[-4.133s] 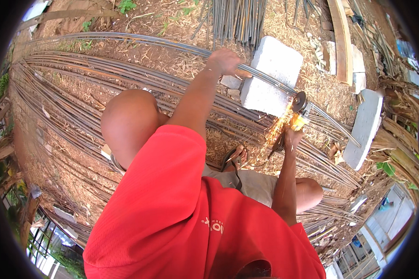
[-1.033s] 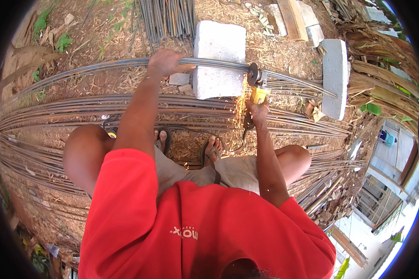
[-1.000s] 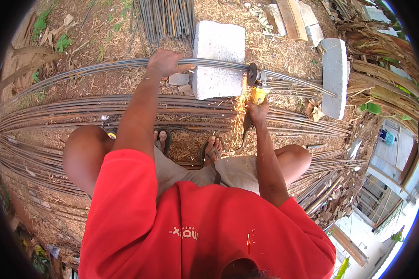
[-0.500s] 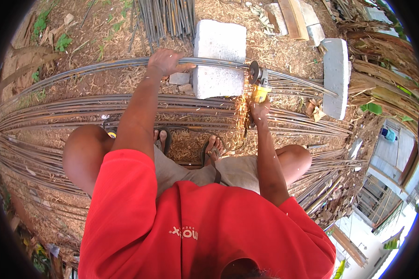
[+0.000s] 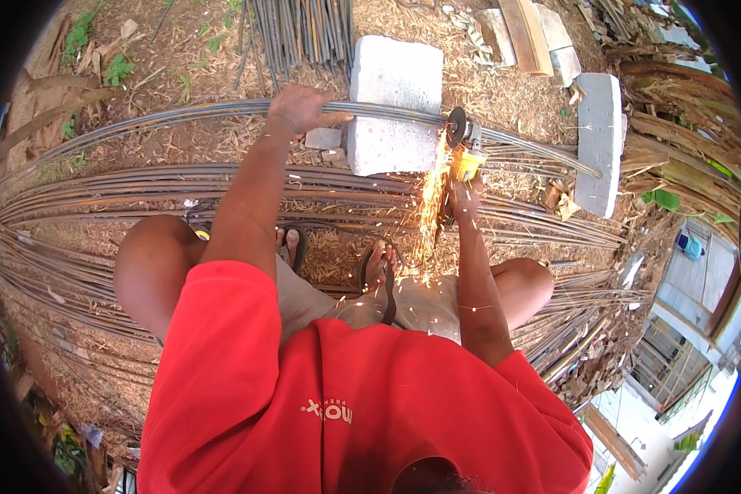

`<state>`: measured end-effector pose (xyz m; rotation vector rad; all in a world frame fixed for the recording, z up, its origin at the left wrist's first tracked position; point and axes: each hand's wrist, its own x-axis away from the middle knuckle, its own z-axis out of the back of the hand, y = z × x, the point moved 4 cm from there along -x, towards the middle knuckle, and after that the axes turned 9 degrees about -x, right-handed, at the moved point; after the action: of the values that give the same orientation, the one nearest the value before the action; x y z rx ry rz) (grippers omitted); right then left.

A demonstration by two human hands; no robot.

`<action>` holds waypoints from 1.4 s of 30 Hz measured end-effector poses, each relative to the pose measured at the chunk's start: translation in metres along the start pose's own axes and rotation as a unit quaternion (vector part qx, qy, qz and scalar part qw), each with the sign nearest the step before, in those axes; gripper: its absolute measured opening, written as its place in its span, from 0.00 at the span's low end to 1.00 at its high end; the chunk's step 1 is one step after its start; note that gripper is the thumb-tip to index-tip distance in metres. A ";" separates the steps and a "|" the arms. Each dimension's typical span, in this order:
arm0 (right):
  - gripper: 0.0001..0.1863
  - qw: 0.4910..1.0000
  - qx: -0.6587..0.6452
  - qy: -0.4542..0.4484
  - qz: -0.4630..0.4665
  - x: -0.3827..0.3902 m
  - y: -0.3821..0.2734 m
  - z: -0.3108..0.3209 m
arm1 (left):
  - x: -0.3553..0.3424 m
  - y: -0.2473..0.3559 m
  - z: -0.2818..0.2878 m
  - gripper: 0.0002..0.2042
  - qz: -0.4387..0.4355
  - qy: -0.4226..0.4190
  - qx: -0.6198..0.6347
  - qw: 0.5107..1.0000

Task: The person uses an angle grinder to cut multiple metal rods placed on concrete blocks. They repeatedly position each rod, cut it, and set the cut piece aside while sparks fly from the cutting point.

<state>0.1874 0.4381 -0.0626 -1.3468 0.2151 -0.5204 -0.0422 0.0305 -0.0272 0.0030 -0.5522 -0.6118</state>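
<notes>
A bundle of long steel rods lies across a pale concrete block. My left hand is closed over the rods just left of that block, with the thumb lying along them. In my right hand is a yellow angle grinder, gripped by its body. Its dark disc meets the rods just past the block's right edge. Bright orange sparks stream from the disc down toward my feet. The rods' right ends reach a second grey block.
More rods run sideways between me and the block, and others lie beside my legs. A stack of cut rods sits at the top. Wooden boards and dry banana-like stalks lie at the right. My sandalled foot is near the sparks.
The spark stream has grown thicker and brighter and now reaches my lap. Both hands keep their grips, and the whole view has shifted slightly.
</notes>
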 end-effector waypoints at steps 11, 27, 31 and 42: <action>0.18 0.994 0.073 0.028 -0.075 0.004 -0.017 -0.009 | -0.003 -0.002 -0.003 0.51 0.009 -0.017 0.004 1.000; 0.22 0.993 0.058 0.019 -0.102 0.006 -0.027 -0.010 | 0.001 -0.001 -0.002 0.49 0.002 0.035 0.014 0.999; 0.19 0.999 -0.034 -0.032 -0.007 0.001 -0.019 -0.006 | 0.004 -0.001 0.002 0.49 0.001 0.054 0.008 0.999; 0.18 0.997 -0.065 -0.029 -0.034 -0.004 0.003 -0.001 | 0.000 -0.003 -0.004 0.50 0.002 0.029 0.024 0.999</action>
<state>0.1846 0.4397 -0.0664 -1.4981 0.1582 -0.5306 -0.0424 0.0277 -0.0310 0.0654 -0.5105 -0.5915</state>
